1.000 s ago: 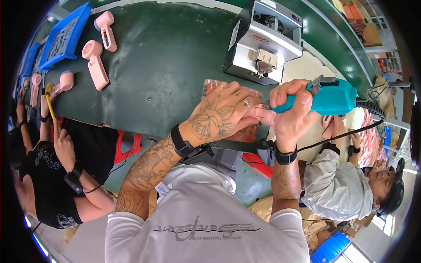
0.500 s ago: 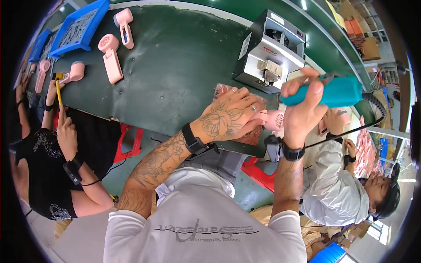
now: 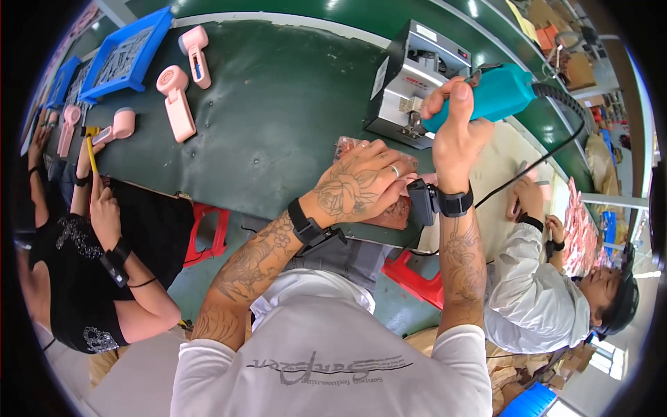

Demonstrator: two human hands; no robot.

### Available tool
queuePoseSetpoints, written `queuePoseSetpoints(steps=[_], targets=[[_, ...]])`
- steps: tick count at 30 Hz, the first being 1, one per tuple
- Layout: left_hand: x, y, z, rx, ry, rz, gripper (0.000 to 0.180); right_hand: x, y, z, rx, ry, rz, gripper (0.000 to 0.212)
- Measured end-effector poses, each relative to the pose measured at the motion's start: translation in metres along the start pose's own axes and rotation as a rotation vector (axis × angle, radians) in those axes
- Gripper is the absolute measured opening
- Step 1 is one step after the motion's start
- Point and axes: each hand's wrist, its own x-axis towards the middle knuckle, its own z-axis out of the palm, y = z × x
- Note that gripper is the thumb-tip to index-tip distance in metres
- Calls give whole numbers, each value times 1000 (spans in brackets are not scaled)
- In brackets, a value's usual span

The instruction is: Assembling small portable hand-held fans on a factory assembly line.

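Observation:
My right hand (image 3: 458, 135) is wrapped round a teal electric screwdriver (image 3: 504, 92). The driver's tip end is at the front of a black and silver screw feeder (image 3: 394, 96); whether it touches is hard to make out. My left hand (image 3: 356, 184) is closed over a pink handheld fan (image 3: 410, 182), pressing it on a reddish, see-through block (image 3: 392, 214) at the table's near edge. Most of the fan is hidden by my left fingers and the black device on my right wrist.
Two pink fans (image 3: 178, 108) lie at the left of the green table (image 3: 278, 90), near a blue tray (image 3: 127, 59) of grey parts. On the left a co-worker holds a yellow-handled hammer (image 3: 94, 156); on the right another handles a pink piece. A black cord (image 3: 524, 172) crosses beside my right wrist.
My right hand has carried the screwdriver up and left, from over the fan to the front of the screw feeder. The left hand stays on the fan.

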Motion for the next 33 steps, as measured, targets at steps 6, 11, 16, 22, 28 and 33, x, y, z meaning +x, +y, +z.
queuePoseSetpoints(steps=[6,11,16,22,28,33], targets=[[1,0,1,37,27,10,32,-36,-37,-25,97,98,157,40],[3,-1,2,30,31,15,30,-61,-46,-40,38,9,179,57],[1,-3,2,42,-45,-22,33,-69,-46,-40,43,-29,183,55],[2,1,1,40,14,-9,28,-74,-44,-44,79,-36,186,53],[2,3,3,77,-43,-8,30,-83,-34,-46,-50,-10,172,55],[6,6,0,111,-72,-21,33,-81,-27,-43,15,14,165,51]])
